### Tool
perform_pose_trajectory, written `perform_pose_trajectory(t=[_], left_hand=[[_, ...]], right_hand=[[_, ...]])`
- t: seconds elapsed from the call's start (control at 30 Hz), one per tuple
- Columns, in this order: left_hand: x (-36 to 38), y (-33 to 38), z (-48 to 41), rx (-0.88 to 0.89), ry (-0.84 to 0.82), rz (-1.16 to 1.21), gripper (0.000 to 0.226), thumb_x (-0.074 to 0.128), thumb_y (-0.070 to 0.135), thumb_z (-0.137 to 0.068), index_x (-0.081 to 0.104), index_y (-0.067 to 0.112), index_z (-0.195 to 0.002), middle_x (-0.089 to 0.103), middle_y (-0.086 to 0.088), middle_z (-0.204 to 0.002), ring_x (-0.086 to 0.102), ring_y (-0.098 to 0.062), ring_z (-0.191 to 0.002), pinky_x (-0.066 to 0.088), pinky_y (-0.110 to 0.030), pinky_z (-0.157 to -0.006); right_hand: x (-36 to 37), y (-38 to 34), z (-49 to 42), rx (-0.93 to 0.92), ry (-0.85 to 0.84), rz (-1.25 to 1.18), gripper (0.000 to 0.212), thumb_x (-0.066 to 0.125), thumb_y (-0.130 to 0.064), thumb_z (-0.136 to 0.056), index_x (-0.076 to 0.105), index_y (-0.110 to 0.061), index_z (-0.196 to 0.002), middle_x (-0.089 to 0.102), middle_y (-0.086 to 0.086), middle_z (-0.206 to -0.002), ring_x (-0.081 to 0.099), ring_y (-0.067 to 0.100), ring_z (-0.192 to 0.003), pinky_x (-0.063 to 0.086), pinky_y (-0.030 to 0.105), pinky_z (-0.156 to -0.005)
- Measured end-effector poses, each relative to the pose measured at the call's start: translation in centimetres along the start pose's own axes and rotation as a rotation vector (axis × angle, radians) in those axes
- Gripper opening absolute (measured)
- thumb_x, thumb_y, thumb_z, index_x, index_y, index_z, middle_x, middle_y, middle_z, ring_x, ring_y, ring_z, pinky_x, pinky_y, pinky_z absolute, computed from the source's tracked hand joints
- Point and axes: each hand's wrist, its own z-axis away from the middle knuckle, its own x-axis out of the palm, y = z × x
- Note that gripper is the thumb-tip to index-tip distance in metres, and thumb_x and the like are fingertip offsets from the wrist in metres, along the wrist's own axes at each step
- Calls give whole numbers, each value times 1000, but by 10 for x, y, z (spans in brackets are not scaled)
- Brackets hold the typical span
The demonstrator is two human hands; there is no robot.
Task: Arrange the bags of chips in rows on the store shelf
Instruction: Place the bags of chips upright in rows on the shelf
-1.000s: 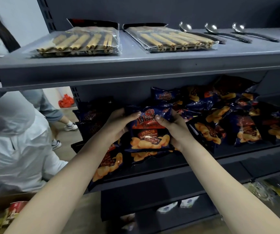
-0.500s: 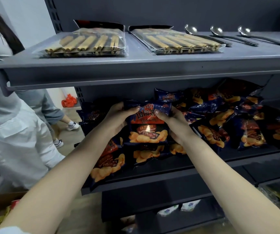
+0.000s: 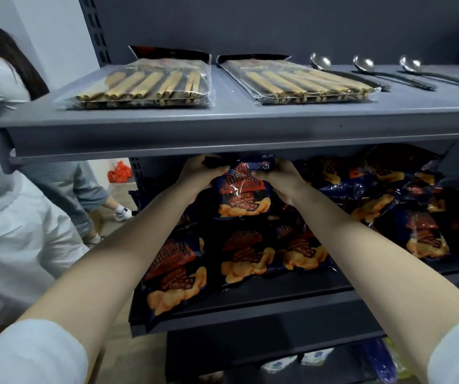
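Note:
A dark blue chip bag (image 3: 243, 195) with orange chips printed on it stands upright deep on the middle shelf (image 3: 264, 303), just under the shelf above. My left hand (image 3: 202, 173) grips its top left corner and my right hand (image 3: 278, 176) grips its top right corner. In front of it lie three more bags in a row: one at the left (image 3: 174, 275), one in the middle (image 3: 246, 259) and one at the right (image 3: 303, 250). A loose heap of the same bags (image 3: 394, 198) fills the shelf's right part.
The upper shelf (image 3: 222, 128) overhangs my hands; it carries two packs of chopsticks (image 3: 145, 84) and three ladles (image 3: 366, 70). A person in white (image 3: 9, 189) stands close at the left. Packets lie on the bottom shelf (image 3: 292, 364).
Both hands have pushed the gripped bag up and further back into the shelf, behind the front row. The view has moved closer to the shelf.

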Motion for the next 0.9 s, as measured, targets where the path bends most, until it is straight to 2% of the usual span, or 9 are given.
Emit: perform_pose_trajectory(t=[0.1, 0.17, 0.33, 0.43, 0.57, 0.63, 0.7, 0.8, 0.9], left_hand=[[-1, -7, -16, 50, 65, -83, 36, 77, 15, -75, 62, 14, -107, 65, -6, -110, 61, -23, -104, 49, -44, -95], [-2, -11, -25, 74, 110, -160, 40, 78, 19, -75, 63, 10, -111, 65, -8, -114, 61, -23, -107, 46, -33, -96], [-4, -25, -33, 225, 167, -551, 38, 75, 21, -77, 64, 0, -107, 65, -14, -110, 59, -25, -106, 35, -16, -78], [-5, -37, -37, 296, 127, -674, 33, 73, 16, -79, 62, -1, -104, 64, -14, -107, 58, -26, -104, 38, -22, -83], [-10, -43, -45, 328, 185, -880, 37, 68, 27, -84, 62, 2, -110, 66, -16, -110, 59, -31, -106, 46, -36, -88], [-11, -33, -37, 409, 232, -1036, 35, 65, 30, -86, 64, 2, -107, 66, -19, -104, 60, -35, -101, 48, -38, -82], [-10, -24, -14, 626, 241, -1214, 31, 63, 31, -87, 66, 3, -99, 68, -17, -89, 65, -35, -83, 49, -35, -65], [2, -21, 45, 924, 50, -1375, 41, 42, 46, -91, 64, 12, -100, 69, -8, -89, 66, -25, -74, 53, -31, -58], [25, -33, 103, 750, -336, -1431, 64, 30, 63, -88, 56, 15, -122, 61, -9, -121, 58, -28, -108, 48, -39, -91]], right_hand=[[3, 6, -11, 17, 13, 12, 41, 72, 1, -75, 59, -2, -113, 66, 15, -111, 62, 27, -105, 47, 45, -99], [5, 9, -16, 17, 17, 57, 38, 73, 1, -75, 60, -1, -110, 66, 15, -111, 62, 26, -104, 47, 42, -99], [8, 15, -26, -68, 81, 397, 33, 70, -9, -77, 63, -7, -109, 67, 9, -105, 61, 23, -103, 48, 30, -87], [8, 16, -31, -46, 64, 719, 25, 69, -17, -79, 66, -9, -103, 68, 10, -106, 60, 24, -104, 41, 22, -75], [10, 17, -35, -50, 114, 759, 10, 63, -14, -84, 69, -9, -90, 69, 12, -103, 61, 24, -103, 37, 19, -73], [10, 17, -38, -59, 150, 741, 13, 58, -7, -85, 70, -10, -87, 70, 9, -103, 62, 22, -104, 37, 18, -76], [11, 16, -39, -79, 148, 786, 23, 53, -4, -87, 64, -14, -70, 70, 10, -99, 63, 23, -101, 37, 19, -74], [13, 16, -41, -105, 165, 833, 30, 49, -3, -88, 55, -16, -62, 69, 12, -99, 62, 25, -100, 33, 19, -70], [13, 20, -45, -119, 237, 790, 20, 47, -2, -89, 67, -7, -90, 68, 13, -105, 61, 27, -105, 38, 20, -78]])
